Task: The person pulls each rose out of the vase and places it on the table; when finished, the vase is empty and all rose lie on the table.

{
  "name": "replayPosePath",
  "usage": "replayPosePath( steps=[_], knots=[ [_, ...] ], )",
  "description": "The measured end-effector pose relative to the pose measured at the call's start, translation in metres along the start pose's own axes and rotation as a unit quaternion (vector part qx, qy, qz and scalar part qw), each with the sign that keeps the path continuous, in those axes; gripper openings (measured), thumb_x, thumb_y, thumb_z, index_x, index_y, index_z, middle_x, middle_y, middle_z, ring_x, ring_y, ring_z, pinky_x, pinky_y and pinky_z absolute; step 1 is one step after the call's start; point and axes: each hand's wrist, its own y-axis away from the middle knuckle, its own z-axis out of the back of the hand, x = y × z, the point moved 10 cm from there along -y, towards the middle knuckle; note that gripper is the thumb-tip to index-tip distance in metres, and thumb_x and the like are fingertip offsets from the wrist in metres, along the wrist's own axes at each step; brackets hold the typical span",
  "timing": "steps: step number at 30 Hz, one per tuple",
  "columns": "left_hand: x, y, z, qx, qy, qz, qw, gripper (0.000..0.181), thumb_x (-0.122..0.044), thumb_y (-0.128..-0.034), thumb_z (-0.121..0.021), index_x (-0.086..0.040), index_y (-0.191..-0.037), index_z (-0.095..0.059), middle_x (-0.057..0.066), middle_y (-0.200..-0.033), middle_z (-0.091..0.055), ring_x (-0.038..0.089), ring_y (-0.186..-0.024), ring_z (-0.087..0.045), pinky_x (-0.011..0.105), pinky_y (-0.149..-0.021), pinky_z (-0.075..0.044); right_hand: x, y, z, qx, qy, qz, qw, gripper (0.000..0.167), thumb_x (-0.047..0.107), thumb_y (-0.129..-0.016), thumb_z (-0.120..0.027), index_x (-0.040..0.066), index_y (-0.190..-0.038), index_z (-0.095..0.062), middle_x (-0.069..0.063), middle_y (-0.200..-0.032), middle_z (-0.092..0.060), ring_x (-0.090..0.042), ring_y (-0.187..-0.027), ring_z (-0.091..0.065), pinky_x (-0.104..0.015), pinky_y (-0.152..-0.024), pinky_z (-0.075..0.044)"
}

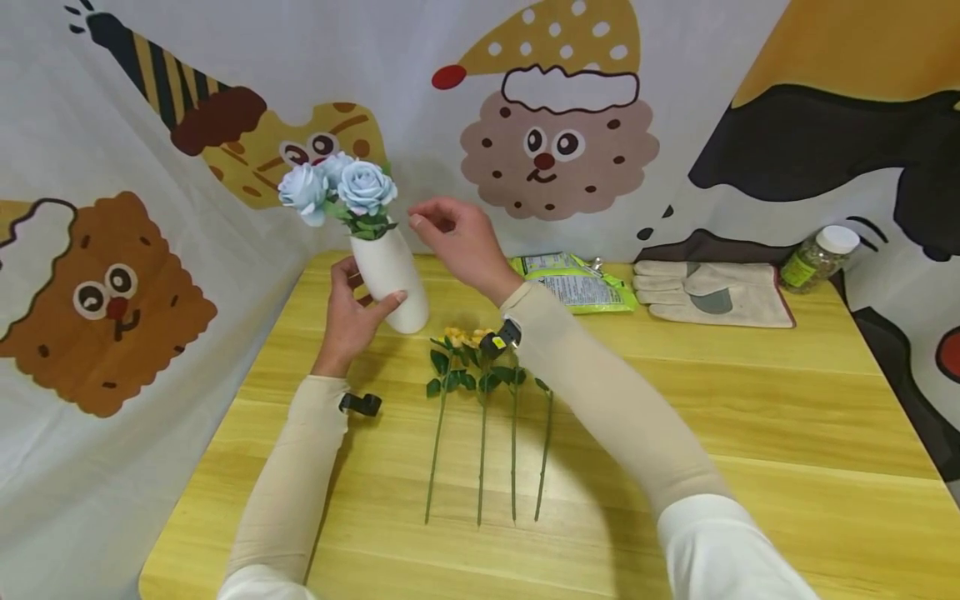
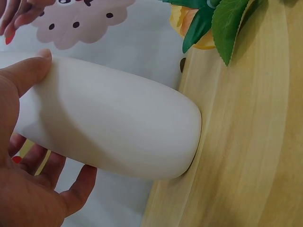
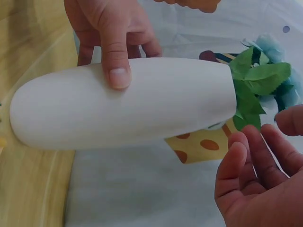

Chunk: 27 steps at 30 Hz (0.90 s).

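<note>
A white vase [image 1: 392,279] stands on the table with blue artificial roses [image 1: 365,188] in its mouth. My left hand [image 1: 351,321] grips the vase's side, thumb across the front and fingers around the back, as the left wrist view also shows. Beside the roses, to their right, is my right hand [image 1: 463,243], its fingers loosely bent and nothing between them. In the right wrist view this hand [image 3: 265,175] is close to the green leaves [image 3: 248,90] at the vase mouth. Several yellow-orange roses [image 1: 454,337] with long green stems [image 1: 482,458] lie in front, partly hidden by my right forearm.
Along the back of the wooden table [image 1: 750,417] lie a green packet [image 1: 581,287], a pair of pale work gloves [image 1: 712,293] and a white-lidded jar [image 1: 817,260]. A cloth [image 1: 420,100] with cartoon figures hangs directly behind the table.
</note>
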Motion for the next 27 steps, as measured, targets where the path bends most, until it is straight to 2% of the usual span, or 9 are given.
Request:
replayPosePath(
  steps=[3, 7, 9, 14, 18, 27],
  knots=[
    [0.006, -0.002, 0.000, 0.001, -0.001, 0.001, 1.0000, 0.083, -0.014, -0.0910, -0.083, -0.002, -0.152, -0.028, 0.023, -0.154, -0.039, 0.039, -0.144, -0.044, 0.062, -0.118, -0.042, 0.001, -0.007, -0.007, -0.001, -0.011, -0.006, 0.9999, 0.029, 0.029, -0.109, -0.062, 0.011, -0.128, -0.073, -0.004, -0.120, -0.075, -0.017, -0.105, -0.069, -0.028, -0.089, -0.057],
    [0.022, -0.008, 0.001, 0.000, -0.001, -0.001, 1.0000, 0.086, -0.017, -0.0901, -0.085, -0.005, -0.153, -0.028, 0.019, -0.154, -0.039, 0.036, -0.144, -0.045, 0.061, -0.117, -0.043, 0.002, -0.015, -0.016, 0.002, -0.022, -0.017, 0.9996, 0.031, 0.031, -0.110, -0.058, 0.010, -0.129, -0.072, -0.006, -0.121, -0.074, -0.025, -0.108, -0.071, -0.029, -0.086, -0.059],
    [0.025, -0.010, 0.002, -0.001, 0.000, -0.003, 1.0000, 0.087, -0.019, -0.0894, -0.086, -0.008, -0.154, -0.029, 0.017, -0.154, -0.040, 0.034, -0.144, -0.046, 0.060, -0.116, -0.044, 0.002, -0.018, -0.020, 0.003, -0.022, -0.024, 0.9995, 0.031, 0.031, -0.111, -0.056, 0.010, -0.128, -0.072, -0.006, -0.121, -0.074, -0.025, -0.107, -0.071, -0.029, -0.085, -0.058],
    [0.026, -0.010, 0.003, -0.001, 0.005, -0.007, 1.0000, 0.089, -0.024, -0.0874, -0.089, -0.010, -0.153, -0.031, 0.013, -0.154, -0.042, 0.030, -0.142, -0.047, 0.057, -0.115, -0.046, 0.005, -0.024, -0.027, 0.005, -0.010, -0.027, 0.9996, 0.024, 0.026, -0.111, -0.057, 0.010, -0.117, -0.073, -0.005, -0.111, -0.074, -0.017, -0.100, -0.066, -0.027, -0.085, -0.055],
    [0.026, -0.012, 0.003, 0.000, 0.006, -0.008, 0.9999, 0.088, -0.024, -0.0873, -0.089, -0.010, -0.152, -0.031, 0.013, -0.153, -0.042, 0.030, -0.141, -0.048, 0.056, -0.114, -0.047, 0.007, -0.028, -0.032, 0.014, 0.004, -0.030, 0.9994, 0.017, 0.021, -0.108, -0.061, 0.010, -0.109, -0.074, -0.004, -0.106, -0.074, -0.015, -0.097, -0.063, -0.026, -0.083, -0.054],
    [0.026, -0.013, 0.003, -0.001, -0.002, -0.010, 0.9999, 0.086, -0.025, -0.0882, -0.088, -0.010, -0.152, -0.031, 0.014, -0.153, -0.042, 0.031, -0.141, -0.048, 0.056, -0.114, -0.048, 0.014, -0.031, -0.043, 0.043, 0.056, -0.019, 0.9973, 0.017, 0.021, -0.104, -0.067, 0.008, -0.112, -0.075, -0.005, -0.097, -0.072, -0.017, -0.086, -0.060, -0.026, -0.071, -0.050]
  ],
)
